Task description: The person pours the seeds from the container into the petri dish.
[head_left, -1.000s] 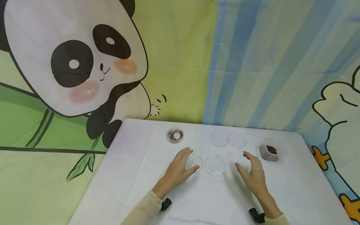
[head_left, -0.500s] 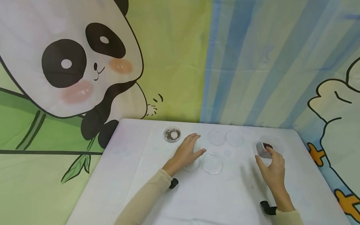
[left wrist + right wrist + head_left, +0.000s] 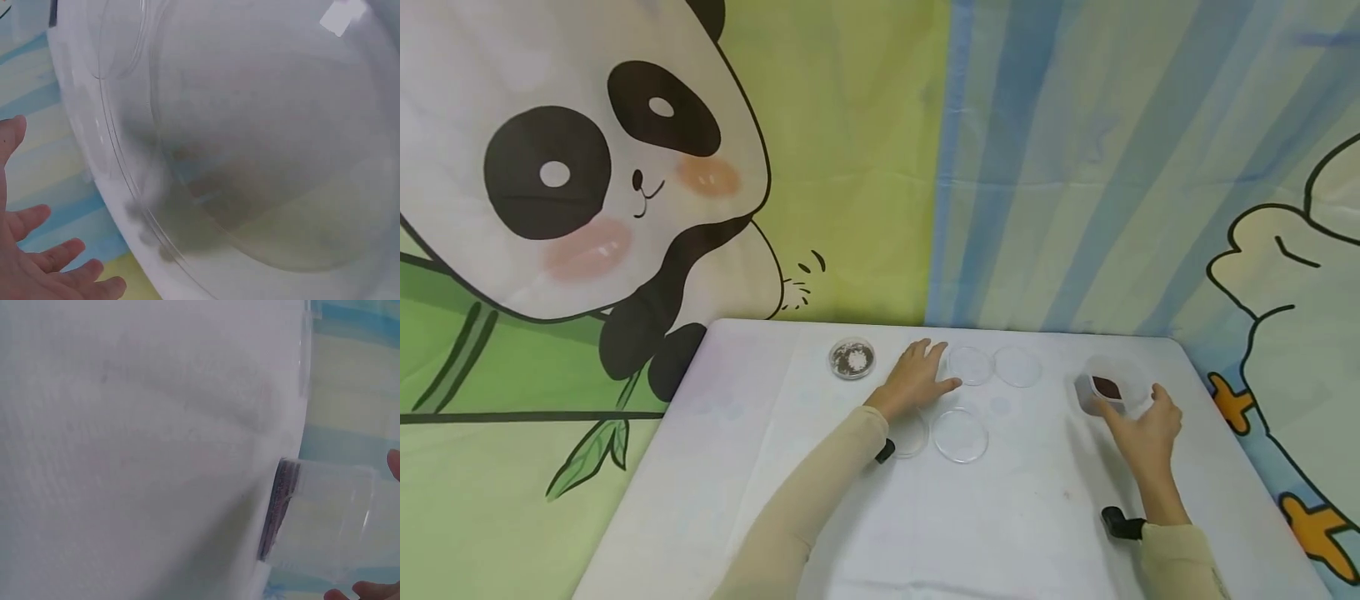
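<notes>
In the head view my left hand [image 3: 917,379], fingers spread, reaches past the front-left clear dish [image 3: 910,435] to the left edge of a back clear dish [image 3: 969,367]. The left wrist view shows a large clear round dish [image 3: 269,125] beside these spread fingers. My right hand [image 3: 1150,433] is at the grey-looking container [image 3: 1086,393] with dark brown contents, its thumb overlapping the near side and its fingers spread to the right. From the right wrist, the container [image 3: 325,519] looks clear-walled with a dark layer at its bottom; fingertips show beyond it.
A round dish [image 3: 852,358] of dark crumbs around a pale middle lies at the back left. Another clear dish [image 3: 1017,367] is at the back, and one [image 3: 962,435] in front. The white table [image 3: 985,533] ends at a cartoon-printed backdrop [image 3: 842,167].
My left hand has moved forward and right, from the front-left dish toward the back dishes. My right hand has moved right and forward to the container. The head view has shifted slightly.
</notes>
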`<state>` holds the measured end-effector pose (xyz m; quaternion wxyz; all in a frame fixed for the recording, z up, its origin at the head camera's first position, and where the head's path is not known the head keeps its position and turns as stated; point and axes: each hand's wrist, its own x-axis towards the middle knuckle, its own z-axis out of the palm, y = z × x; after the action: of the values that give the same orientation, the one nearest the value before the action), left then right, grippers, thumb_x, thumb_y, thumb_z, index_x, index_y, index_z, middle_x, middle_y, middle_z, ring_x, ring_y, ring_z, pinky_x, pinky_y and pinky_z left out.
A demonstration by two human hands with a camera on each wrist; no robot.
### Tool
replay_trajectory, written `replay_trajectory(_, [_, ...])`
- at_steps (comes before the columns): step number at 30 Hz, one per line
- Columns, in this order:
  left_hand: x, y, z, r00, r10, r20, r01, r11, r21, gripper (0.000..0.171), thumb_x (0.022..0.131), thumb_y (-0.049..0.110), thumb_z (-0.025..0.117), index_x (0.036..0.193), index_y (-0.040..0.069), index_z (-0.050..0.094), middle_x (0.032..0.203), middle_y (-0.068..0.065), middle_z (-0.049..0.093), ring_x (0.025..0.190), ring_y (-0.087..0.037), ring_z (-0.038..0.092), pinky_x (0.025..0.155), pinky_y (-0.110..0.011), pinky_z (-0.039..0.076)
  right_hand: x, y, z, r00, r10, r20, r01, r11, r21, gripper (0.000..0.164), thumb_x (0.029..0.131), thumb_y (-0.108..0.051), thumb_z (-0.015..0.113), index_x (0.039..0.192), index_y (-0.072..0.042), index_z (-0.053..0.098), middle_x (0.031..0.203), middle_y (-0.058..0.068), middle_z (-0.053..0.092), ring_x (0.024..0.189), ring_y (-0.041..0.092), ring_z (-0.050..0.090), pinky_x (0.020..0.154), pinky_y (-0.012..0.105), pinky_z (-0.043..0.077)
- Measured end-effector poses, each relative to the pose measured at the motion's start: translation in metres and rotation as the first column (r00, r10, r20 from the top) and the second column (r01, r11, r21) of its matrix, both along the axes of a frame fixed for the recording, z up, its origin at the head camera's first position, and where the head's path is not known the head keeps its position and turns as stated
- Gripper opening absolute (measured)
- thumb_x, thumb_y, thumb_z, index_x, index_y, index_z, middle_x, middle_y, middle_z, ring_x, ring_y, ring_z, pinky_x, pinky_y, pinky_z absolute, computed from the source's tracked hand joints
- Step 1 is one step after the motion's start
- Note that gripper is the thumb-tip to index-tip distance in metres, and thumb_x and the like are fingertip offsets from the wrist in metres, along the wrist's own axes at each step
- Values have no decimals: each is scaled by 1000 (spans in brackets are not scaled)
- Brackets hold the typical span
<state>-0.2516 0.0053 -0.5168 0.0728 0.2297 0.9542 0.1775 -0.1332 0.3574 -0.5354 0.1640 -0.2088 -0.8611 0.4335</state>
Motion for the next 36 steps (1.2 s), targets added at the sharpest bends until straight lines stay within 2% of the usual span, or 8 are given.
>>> replay_trajectory(5, [-9,9,-4,998,28,64,-26,999,-25,79,96,59,57,158,19,30,159,-23,25,146,-45,21,115,-59,21,-7,3,-4,997,11,81,-7,999,-44,111,86,-44,76,157,5,7,157,33,12,143,50,14,108,66,26])
replay_trajectory(8, [-11,12,-7,991,57,118,-54,998,-27,78,96,59,56,160,25,27,161,-25,18,146,-50,12,114,-65,15,-8,2,-5,996,23,85,-19,999,-47,111,87,-45,75,157,5,5,156,34,13,142,51,16,108,66,26])
replay_trajectory(12, [-14,15,-12,984,91,154,-82,995,-60,77,96,63,52,161,34,22,163,-23,12,147,-52,5,112,-70,10,-11,1,-7,997,31,70,-29,999,-35,109,88,-43,75,157,6,5,153,37,18,139,52,22,107,66,28])
replay_trajectory(16, [-15,17,-16,977,123,175,-111,991,-73,75,96,66,49,160,38,21,163,-21,13,147,-50,6,109,-73,10,-13,2,-9,997,20,73,-18,999,-34,110,88,-43,75,157,5,4,151,37,21,137,53,25,106,65,29])
replay_trajectory(23, [-15,20,-22,973,145,182,-134,988,-71,73,96,66,48,159,39,23,163,-22,14,147,-52,5,107,-76,6,-15,2,-11,996,10,90,-6,999,-44,112,87,-46,75,157,4,4,150,38,21,135,54,29,103,66,33])
replay_trajectory(29, [-19,24,-28,970,173,168,-168,985,-45,71,95,64,53,157,40,29,161,-22,19,146,-52,6,106,-77,7,-16,3,-12,996,3,87,2,998,-58,113,86,-47,76,157,5,4,150,38,22,134,53,31,102,64,34])
replay_trajectory(36, [-20,24,-24,966,194,169,-189,981,-46,70,94,63,57,155,41,32,160,-20,23,147,-50,9,107,-76,9,-20,5,-15,996,-4,85,10,997,-72,111,87,-46,74,157,4,5,149,37,26,131,54,35,101,63,35])
